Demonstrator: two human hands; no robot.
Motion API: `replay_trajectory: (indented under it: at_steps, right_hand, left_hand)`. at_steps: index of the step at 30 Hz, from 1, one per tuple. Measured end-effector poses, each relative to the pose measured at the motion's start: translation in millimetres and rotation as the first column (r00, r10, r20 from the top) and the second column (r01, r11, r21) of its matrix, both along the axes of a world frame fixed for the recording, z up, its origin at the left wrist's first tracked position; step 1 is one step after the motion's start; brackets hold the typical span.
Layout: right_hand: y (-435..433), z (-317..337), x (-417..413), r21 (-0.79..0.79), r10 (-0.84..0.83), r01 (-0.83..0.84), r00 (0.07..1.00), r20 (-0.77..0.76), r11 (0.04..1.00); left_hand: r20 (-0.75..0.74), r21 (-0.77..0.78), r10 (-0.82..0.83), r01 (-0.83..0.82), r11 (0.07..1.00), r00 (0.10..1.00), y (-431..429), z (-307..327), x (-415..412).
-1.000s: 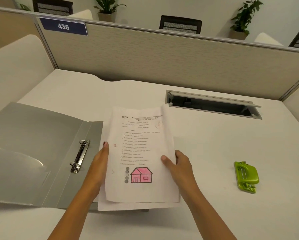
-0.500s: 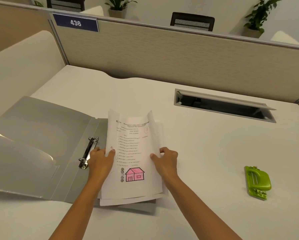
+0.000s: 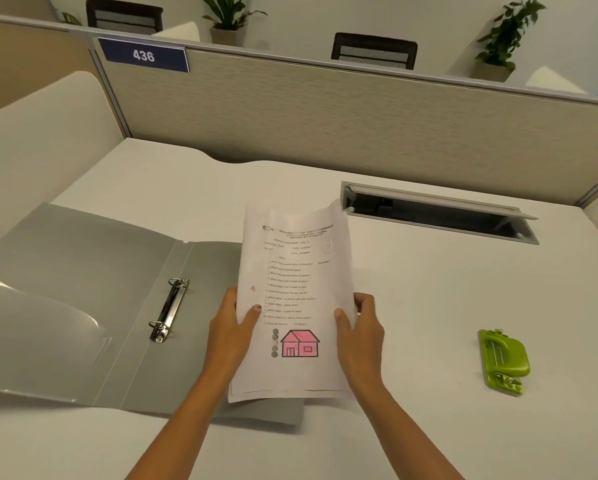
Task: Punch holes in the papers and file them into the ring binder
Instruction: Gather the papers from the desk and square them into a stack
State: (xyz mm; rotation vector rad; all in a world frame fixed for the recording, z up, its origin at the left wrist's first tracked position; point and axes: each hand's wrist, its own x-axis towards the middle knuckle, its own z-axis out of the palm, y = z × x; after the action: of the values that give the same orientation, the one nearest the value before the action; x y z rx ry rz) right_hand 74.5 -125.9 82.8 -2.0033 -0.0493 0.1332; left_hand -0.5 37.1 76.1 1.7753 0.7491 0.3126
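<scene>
Paper stack (image 3: 295,299) edge-gripped between both hands (image 3: 233,327), beside grey binder (image 3: 83,289).

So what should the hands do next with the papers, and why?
Probably carry the papers right, toward the green hole punch. The left hand and right hand grip the stack by its sides, no punched holes show along its edges, and the binder rings are shut, so punching likely comes first.

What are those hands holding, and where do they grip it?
Both hands hold the papers: left hand on the left edge, right hand on the right edge.
</scene>
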Motion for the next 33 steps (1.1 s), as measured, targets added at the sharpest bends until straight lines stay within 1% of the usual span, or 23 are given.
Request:
replay_trajectory:
  at_steps: [4, 7, 9, 13, 16, 18, 20, 23, 26, 30, 33]
  right_hand:
    - [-25, 18, 1, 0.132, -0.109, 0.088, 0.98, 0.164, 0.987]
    - [-42, 36, 4, 0.256, -0.218, 0.15, 0.941, 0.258, 0.955]
    - [-51, 48, 9, 0.303, -0.284, 0.191, 0.909, 0.303, 0.934]
    - [-67, 67, 19, 0.348, -0.328, 0.198, 0.869, 0.371, 0.916]
    - [-80, 72, 20, 0.348, -0.339, 0.198, 0.846, 0.412, 0.916]
    - [-88, 68, 18, 0.348, -0.363, 0.228, 0.843, 0.397, 0.91]
    - [-93, 62, 15, 0.357, -0.404, 0.278, 0.845, 0.35, 0.892]
    - [-96, 52, 13, 0.373, -0.424, 0.307, 0.858, 0.29, 0.876]
    - [-97, 50, 14, 0.366, -0.423, 0.309, 0.858, 0.292, 0.878]
    - [-100, 53, 16, 0.36, -0.459, 0.335, 0.816, 0.352, 0.871]
    - [-102, 48, 13, 0.362, -0.464, 0.337, 0.809, 0.361, 0.869]
  left_hand:
    - [0.208, -0.044, -0.006, 0.015, 0.999, 0.978, -26, 19, 10]
    - [0.361, -0.06, -0.018, 0.043, 0.997, 0.932, -46, 37, 22]
    - [0.436, -0.045, -0.044, 0.071, 0.996, 0.899, -59, 51, 32]
    - [0.567, -0.018, -0.041, 0.063, 0.998, 0.823, -80, 76, 52]
    - [0.638, -0.075, -0.022, 0.09, 0.993, 0.77, -90, 84, 62]
    - [0.654, -0.073, -0.044, 0.12, 0.99, 0.756, -93, 82, 64]
    - [0.641, -0.055, -0.099, 0.174, 0.983, 0.761, -97, 77, 65]
    - [0.566, -0.042, -0.149, 0.208, 0.977, 0.811, -105, 70, 66]
    - [0.52, -0.008, -0.154, 0.186, 0.983, 0.84, -113, 68, 66]
    - [0.562, 0.061, -0.125, 0.11, 0.992, 0.817, -113, 74, 64]
    - [0.569, 0.077, -0.108, 0.078, 0.994, 0.815, -109, 73, 63]
